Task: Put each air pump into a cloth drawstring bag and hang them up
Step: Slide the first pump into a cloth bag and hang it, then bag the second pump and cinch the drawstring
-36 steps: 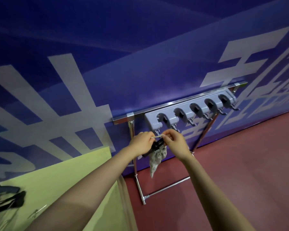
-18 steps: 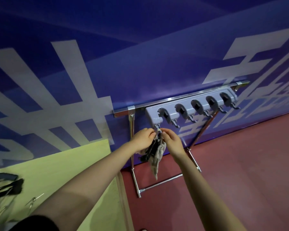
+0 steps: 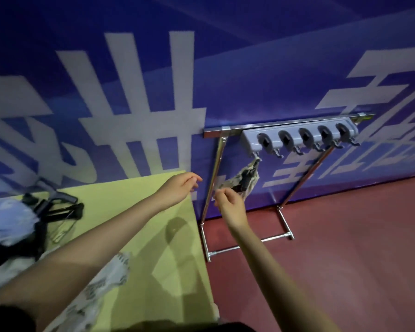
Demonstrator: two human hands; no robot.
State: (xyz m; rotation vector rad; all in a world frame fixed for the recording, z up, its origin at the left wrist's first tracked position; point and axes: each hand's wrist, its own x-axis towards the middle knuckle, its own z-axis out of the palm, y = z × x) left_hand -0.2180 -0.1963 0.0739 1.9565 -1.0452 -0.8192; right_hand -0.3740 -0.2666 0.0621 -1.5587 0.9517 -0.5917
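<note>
A patterned cloth drawstring bag (image 3: 246, 177) with a dark air pump inside hangs by its string from the leftmost hook of the grey hook rack (image 3: 297, 134). It is tilted down to the left. My right hand (image 3: 229, 203) is just under the bag's lower end with fingers curled and thumb near the forefinger; I cannot tell whether it touches the cloth. My left hand (image 3: 180, 186) is open above the table's far corner and holds nothing. More black air pumps (image 3: 55, 207) lie on the yellow-green table (image 3: 153, 248) at the left, and a loose cloth bag (image 3: 101, 286) lies near me.
The rack hangs on a chrome stand (image 3: 212, 178) against the blue wall, with a red floor (image 3: 345, 248) below. Several hooks to the right of the bag are bare. A pale blue cloth (image 3: 7, 219) lies on the table's left edge.
Both hands have dropped away from the leftmost hook. The left hand has let go and moved left over the table, and the bag now hangs from the hook. The view has swung left.
</note>
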